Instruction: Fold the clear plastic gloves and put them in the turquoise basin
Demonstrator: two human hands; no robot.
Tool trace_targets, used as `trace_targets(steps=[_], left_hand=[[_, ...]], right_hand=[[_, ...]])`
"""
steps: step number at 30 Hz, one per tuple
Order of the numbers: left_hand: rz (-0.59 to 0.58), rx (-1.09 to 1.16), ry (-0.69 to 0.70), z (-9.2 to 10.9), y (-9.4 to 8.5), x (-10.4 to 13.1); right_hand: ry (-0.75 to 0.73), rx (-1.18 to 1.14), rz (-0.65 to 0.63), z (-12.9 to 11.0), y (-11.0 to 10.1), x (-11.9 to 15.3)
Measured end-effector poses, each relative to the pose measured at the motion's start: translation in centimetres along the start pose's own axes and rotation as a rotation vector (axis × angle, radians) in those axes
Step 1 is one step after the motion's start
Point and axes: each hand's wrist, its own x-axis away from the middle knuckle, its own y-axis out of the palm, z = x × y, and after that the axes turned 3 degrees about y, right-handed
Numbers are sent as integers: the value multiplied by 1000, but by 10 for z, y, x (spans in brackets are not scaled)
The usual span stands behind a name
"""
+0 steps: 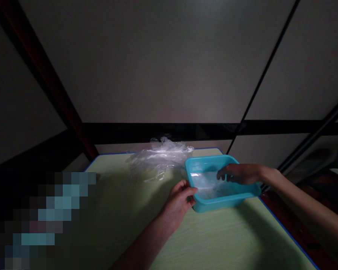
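A turquoise plastic basin (222,204) stands on the right part of the table. My left hand (180,200) grips its near left corner, thumb over the rim and fingers against the outer wall. Inside the basin lie clear plastic bags (207,183), flat and shiny. Over them my right hand (239,173) reaches in from the right, fingers curved downward and a little apart. Nothing shows between those fingers, and whether the tips touch the plastic I cannot tell. Left of the basin, at the back of the table, sits a crumpled heap of clear plastic bags (165,155).
The light green table (124,217) has a blue edge. Behind it rise pale cabinet panels (163,75) with a black band. At the lower left a patch of the picture is pixelated. Dark shapes and a reddish floor lie beyond the table's right edge.
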Motion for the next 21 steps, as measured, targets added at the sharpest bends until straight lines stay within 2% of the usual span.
trace_targets(steps=[8, 11, 13, 15, 18, 21], left_hand=[[49, -13, -6, -7, 6, 4], [86, -65, 1, -2, -1, 12], [89, -110, 41, 6, -12, 17], [65, -192, 104, 15, -28, 23], [67, -385, 197, 28, -55, 27], [142, -489, 258, 37, -83, 30]], right_hand=[[83, 159, 27, 1, -5, 9], [88, 236, 184, -11, -10, 15], [78, 280, 338, -30, -15, 20], [52, 321, 457, -59, -19, 23], [-53, 343, 524, -111, -19, 20], [-149, 298, 515, -155, -8, -4]])
